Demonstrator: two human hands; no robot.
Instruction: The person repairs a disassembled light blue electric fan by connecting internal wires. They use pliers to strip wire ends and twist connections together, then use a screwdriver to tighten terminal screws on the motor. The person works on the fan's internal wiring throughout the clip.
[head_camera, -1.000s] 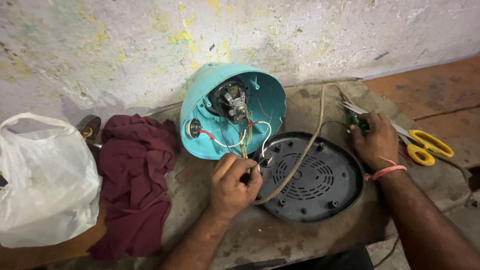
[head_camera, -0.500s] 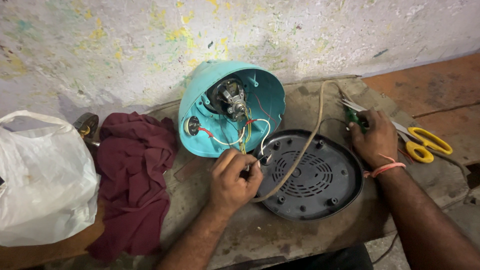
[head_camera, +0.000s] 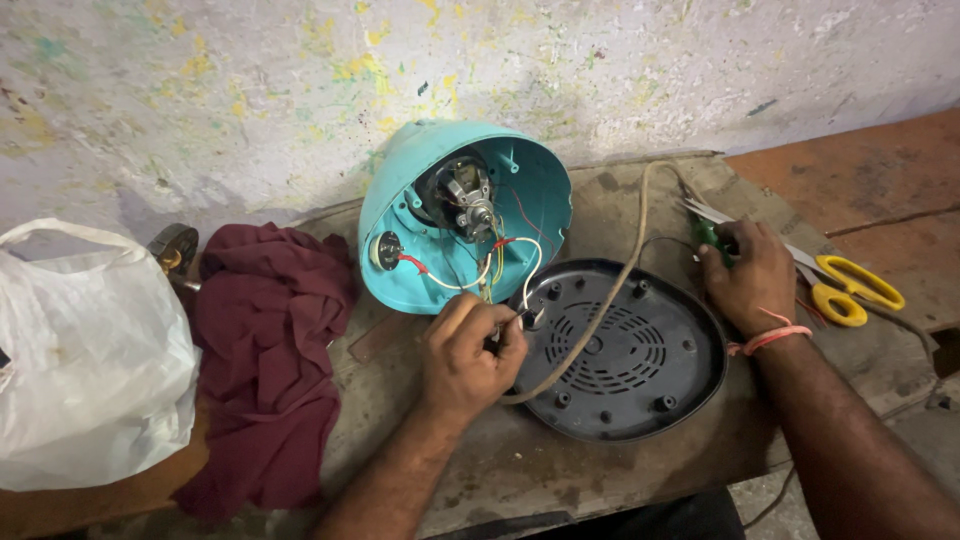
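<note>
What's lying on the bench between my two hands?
In the head view, the round black plastic base plate lies between left hand and right hand, with the beige power cord across it.

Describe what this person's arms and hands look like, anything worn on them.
Both forearms are bare, with no sleeves in view and no gloves. The left hand shows no ring, watch or band. The right hand has a thin pinkish-red thread band tied round the wrist, with a loose end sticking up.

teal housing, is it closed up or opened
Opened: the teal housing lies tipped, motor and wires exposed, its black base cover off beside it.
</note>
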